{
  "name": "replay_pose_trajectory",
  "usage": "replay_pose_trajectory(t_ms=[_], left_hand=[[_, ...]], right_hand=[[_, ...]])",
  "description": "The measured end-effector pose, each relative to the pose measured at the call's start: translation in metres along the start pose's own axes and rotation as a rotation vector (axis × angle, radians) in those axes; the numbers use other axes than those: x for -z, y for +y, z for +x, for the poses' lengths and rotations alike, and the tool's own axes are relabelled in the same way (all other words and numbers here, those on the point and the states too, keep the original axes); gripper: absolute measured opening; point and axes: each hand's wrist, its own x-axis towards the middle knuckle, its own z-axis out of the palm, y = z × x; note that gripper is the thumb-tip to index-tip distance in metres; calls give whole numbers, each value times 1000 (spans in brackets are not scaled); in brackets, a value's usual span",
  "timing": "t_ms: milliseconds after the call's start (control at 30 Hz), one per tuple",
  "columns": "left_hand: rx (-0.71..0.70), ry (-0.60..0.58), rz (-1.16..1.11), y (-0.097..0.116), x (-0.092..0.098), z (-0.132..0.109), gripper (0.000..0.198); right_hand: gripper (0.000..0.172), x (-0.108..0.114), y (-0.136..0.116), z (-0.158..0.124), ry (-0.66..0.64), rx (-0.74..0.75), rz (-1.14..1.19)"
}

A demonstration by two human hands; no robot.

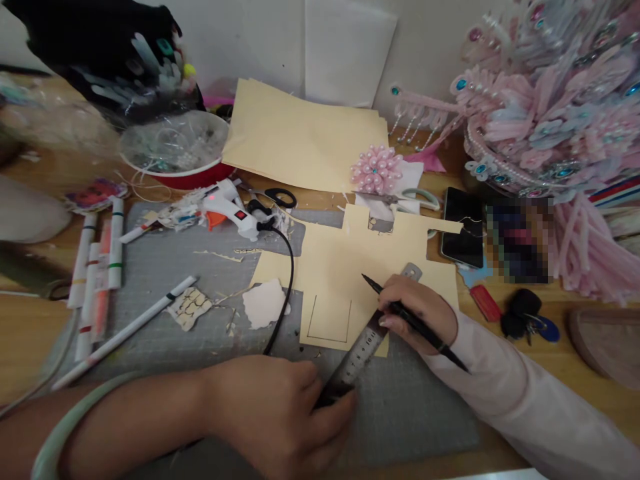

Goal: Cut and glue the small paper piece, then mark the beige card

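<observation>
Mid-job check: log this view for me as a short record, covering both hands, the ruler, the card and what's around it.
Left hand: grips near end of metal ruler
Right hand: holds black pen, by ruler's far end
Pen tip: over cream card; contact unclear
Ruler: slants between the hands, partly over card
Card marks: three drawn lines, outline open at far side
Under card: grey mat
Left of card: white glue gun
Behind card: cream sheets, pink beaded flower
</observation>
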Motion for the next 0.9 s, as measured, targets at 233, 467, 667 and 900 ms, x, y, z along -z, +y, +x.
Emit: replay_pose_trajectory(t_ms=[233, 467, 667, 900], left_hand=[[230, -61, 1, -5, -8, 1, 32], [307, -37, -87, -5, -11, 1, 28], [277, -130, -98, -6, -9, 2, 31], [269, -150, -96, -6, -9, 2, 32]], right_hand=[[6, -18, -33, -9, 141, -601, 482], [14, -24, -22, -13, 92, -641, 443], [14, -23, -25, -11, 83, -660, 408], [15, -22, -23, -8, 64, -632, 380]])
